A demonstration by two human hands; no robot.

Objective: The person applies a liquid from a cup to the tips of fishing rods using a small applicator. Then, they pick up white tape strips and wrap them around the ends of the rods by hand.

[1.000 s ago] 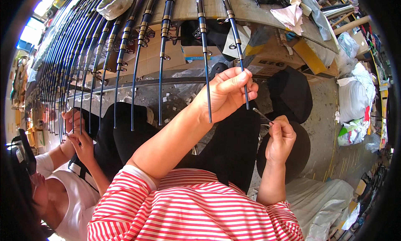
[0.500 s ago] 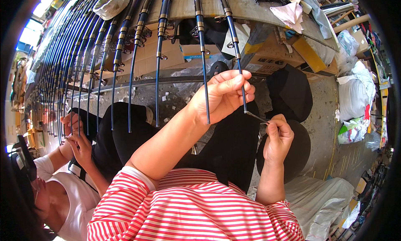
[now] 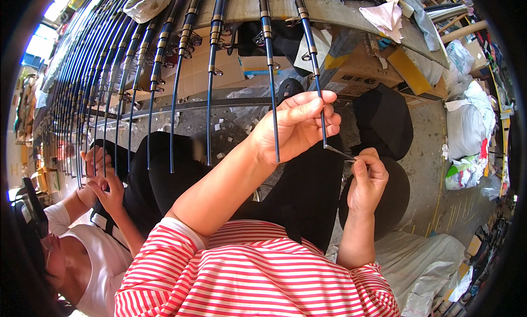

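Note:
My left hand (image 3: 293, 127) is closed round the thin lower section of a dark blue fishing rod (image 3: 312, 53), the rightmost of the row. The rod hangs over the table's edge, its narrow end just below my fingers. From that end a thin greyish strip (image 3: 339, 152) slants to my right hand (image 3: 366, 180), which pinches its other end between thumb and fingers. Whether the strip is stiff or soft I cannot make out. Another fishing rod (image 3: 270, 59) passes close by my left wrist, its end hanging free.
Several more fishing rods (image 3: 211, 70) with gold bands and guide rings jut over the table (image 3: 340, 14). A white cloth bag (image 3: 147, 4) lies on them. At left a co-worker's hands (image 3: 104, 177) are at other rods. A black stool (image 3: 384, 193) stands beside my right hand; cardboard boxes (image 3: 362, 75) sit under the table.
The view has shifted slightly, so the rods appear a little to the right. Both hands keep their holds on the rod and the thin strip.

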